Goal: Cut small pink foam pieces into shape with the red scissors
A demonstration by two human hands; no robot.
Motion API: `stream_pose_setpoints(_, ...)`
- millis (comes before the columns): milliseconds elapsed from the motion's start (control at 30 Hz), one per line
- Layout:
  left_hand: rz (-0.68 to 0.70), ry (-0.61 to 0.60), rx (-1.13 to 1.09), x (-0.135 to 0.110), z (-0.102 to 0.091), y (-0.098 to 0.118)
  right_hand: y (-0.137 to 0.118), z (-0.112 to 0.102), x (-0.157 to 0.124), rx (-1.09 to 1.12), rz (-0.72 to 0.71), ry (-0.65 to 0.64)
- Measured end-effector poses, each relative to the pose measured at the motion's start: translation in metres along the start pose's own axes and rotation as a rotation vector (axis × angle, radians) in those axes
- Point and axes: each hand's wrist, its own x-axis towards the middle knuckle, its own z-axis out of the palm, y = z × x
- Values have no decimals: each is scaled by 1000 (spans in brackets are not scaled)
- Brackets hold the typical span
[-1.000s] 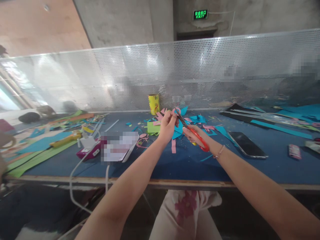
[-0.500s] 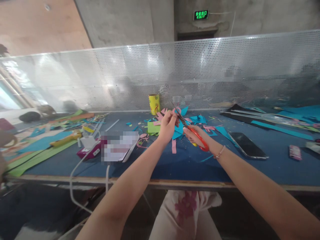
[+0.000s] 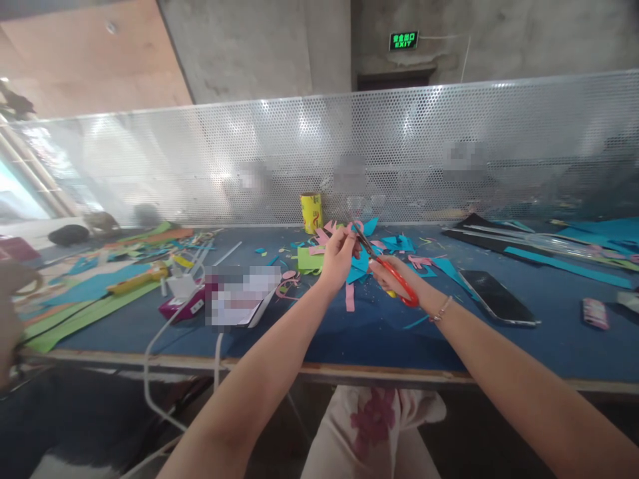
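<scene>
In the middle of the head view, my right hand (image 3: 387,273) is closed around the red handles of a pair of scissors (image 3: 405,291). The blades point up and left, right beside my left fingertips. My left hand (image 3: 339,253) pinches a small piece of pink paper (image 3: 353,227), which is partly hidden by fingers and blades. Below and behind both hands lie blue paper scraps (image 3: 356,273), a green paper piece (image 3: 310,261) and a pink strip (image 3: 350,298). A yellow printed cylinder (image 3: 312,213) stands just behind the scraps.
A phone (image 3: 496,298) lies right of my right hand, near a small pink packet (image 3: 595,313). To the left are a purple box (image 3: 182,307), a white cable (image 3: 147,362), and a yellow glue gun (image 3: 137,283) among paper sheets. A perforated metal screen (image 3: 279,153) borders the table's back.
The whole view has shifted slightly, so things appear a little lower and further right. Both hands keep their grip, and the scissor blades remain by my left fingertips.
</scene>
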Motion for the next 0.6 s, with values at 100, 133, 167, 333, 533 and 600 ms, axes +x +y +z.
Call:
stream_pose_setpoints(100,-16,29,8,0,0,0,-2,-1,1,-39,30,-59)
stream_pose_setpoints(133,-20,44,7,1,0,-1,-2,-2,1,-41,19,-58)
stream_pose_setpoints(167,-23,61,4,2,0,-1,-3,-2,1,-32,12,-62)
stream_pose_setpoints(333,-62,91,35,3,-2,-4,-4,-2,5,57,117,54)
stream_pose_setpoints(533,-127,-45,147,-4,4,-4,-6,-7,10,115,-55,335)
stream_pose_setpoints(600,-125,-75,178,-7,6,-4,-7,-9,9,113,-111,382)
